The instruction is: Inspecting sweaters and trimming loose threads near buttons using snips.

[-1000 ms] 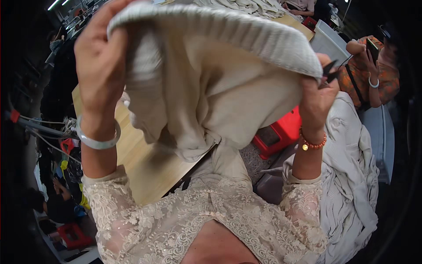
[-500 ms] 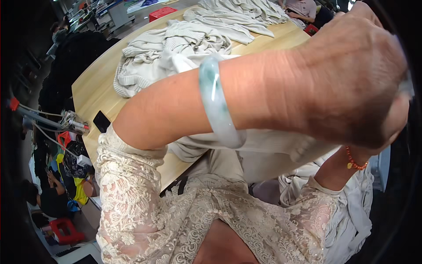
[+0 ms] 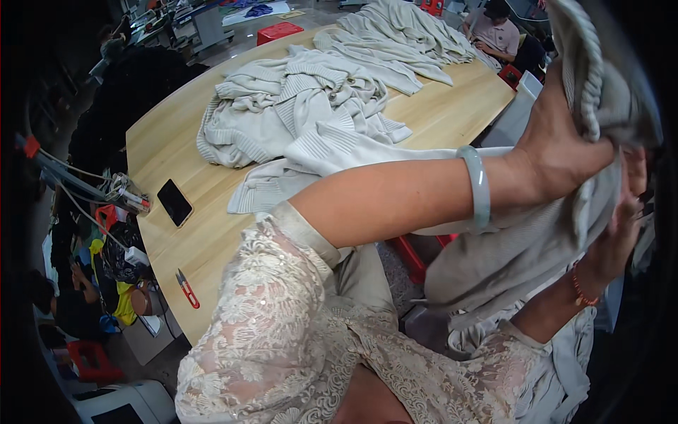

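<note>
A pale grey knit garment (image 3: 508,261) is held up at the right, its thick ribbed edge rising beside my left hand. My left hand (image 3: 565,145), with a pale green bangle on the wrist, reaches across to the right and is closed on the cloth. My right hand (image 3: 621,230), with a red bead bracelet, is at the garment's right side, its fingers against the cloth and partly hidden and blurred. From the held piece, fabric hangs down over my lap side, and a lighter stretch runs behind my left forearm to the table.
Several similar knit garments (image 3: 296,106) lie heaped on the wooden table (image 3: 159,141). A phone (image 3: 174,203) and red-handled thread snips (image 3: 187,288) rest near its left edge. More knitwear (image 3: 565,353) hangs at my lower right. Another person (image 3: 492,35) sits beyond the table.
My left forearm has moved down and away from the view's front, and the garment's ribbed edge now shows at the upper right. The view has shifted, bringing the snips into sight.
</note>
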